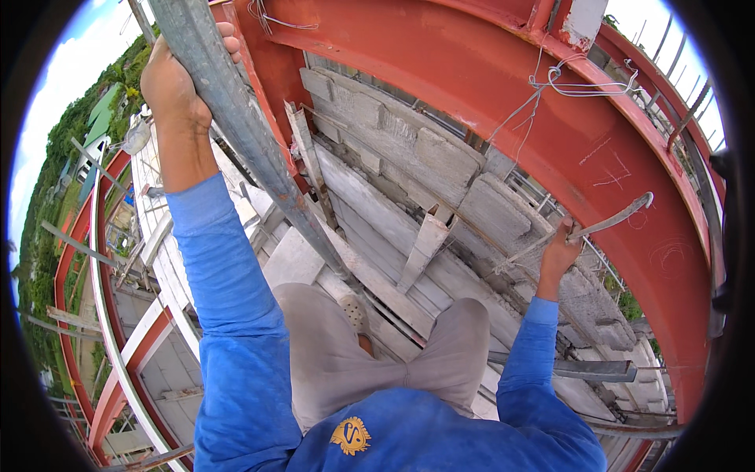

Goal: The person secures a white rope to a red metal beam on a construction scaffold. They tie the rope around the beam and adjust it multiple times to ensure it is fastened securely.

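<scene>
My left hand (174, 82) is wrapped round a grey metal post (236, 102) at the upper left; its fingertips show on the post's far side. The post slants down toward the planks between my legs. On the right, my right hand (560, 250) is closed round a thin bent metal bar (617, 214) with a hooked end. This bar crosses in front of a big red steel beam (440, 67). Beside my right hand is a rough wall of grey concrete blocks (503, 212).
Pale planks (346, 185) lie under me, where one of my clogs (355, 313) shows. A short wooden piece (425, 245) stands up from them. Loose wire (554, 82) is tied round the beam. At the left, red and white curved framing (110, 346) borders a drop toward greenery.
</scene>
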Tool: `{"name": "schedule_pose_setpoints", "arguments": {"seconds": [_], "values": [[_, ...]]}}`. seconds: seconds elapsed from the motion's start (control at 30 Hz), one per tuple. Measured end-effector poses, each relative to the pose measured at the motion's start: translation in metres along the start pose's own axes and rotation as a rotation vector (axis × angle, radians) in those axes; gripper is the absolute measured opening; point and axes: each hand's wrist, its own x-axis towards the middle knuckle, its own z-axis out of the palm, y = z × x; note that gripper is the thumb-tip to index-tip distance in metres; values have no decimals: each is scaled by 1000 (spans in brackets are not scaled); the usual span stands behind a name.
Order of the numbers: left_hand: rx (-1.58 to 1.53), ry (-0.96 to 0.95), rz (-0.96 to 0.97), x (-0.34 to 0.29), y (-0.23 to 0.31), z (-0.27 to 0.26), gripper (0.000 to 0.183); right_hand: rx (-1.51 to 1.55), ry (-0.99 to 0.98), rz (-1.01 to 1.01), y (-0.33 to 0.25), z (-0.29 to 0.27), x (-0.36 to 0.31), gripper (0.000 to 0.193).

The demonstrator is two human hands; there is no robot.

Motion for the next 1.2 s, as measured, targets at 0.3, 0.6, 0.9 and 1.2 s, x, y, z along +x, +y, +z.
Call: {"name": "schedule_pose_setpoints", "arguments": {"seconds": [0.3, 0.6, 0.9, 1.2], "values": [[-250, -110, 57, -18, 3, 38, 36, 50, -72, 133, 45, -23, 13, 31], [-109, 64, 11, -17, 21, -2, 35, -323, -93, 198, -47, -16, -24, 61], [-147, 13, -345, -11, 34, 0, 44, -431, -1102, 725, -155, -161, -83, 29], [-249, -32, -544, -2, 34, 3, 44, 63, -1173, 628, -443, 33, 65, 27]]}}
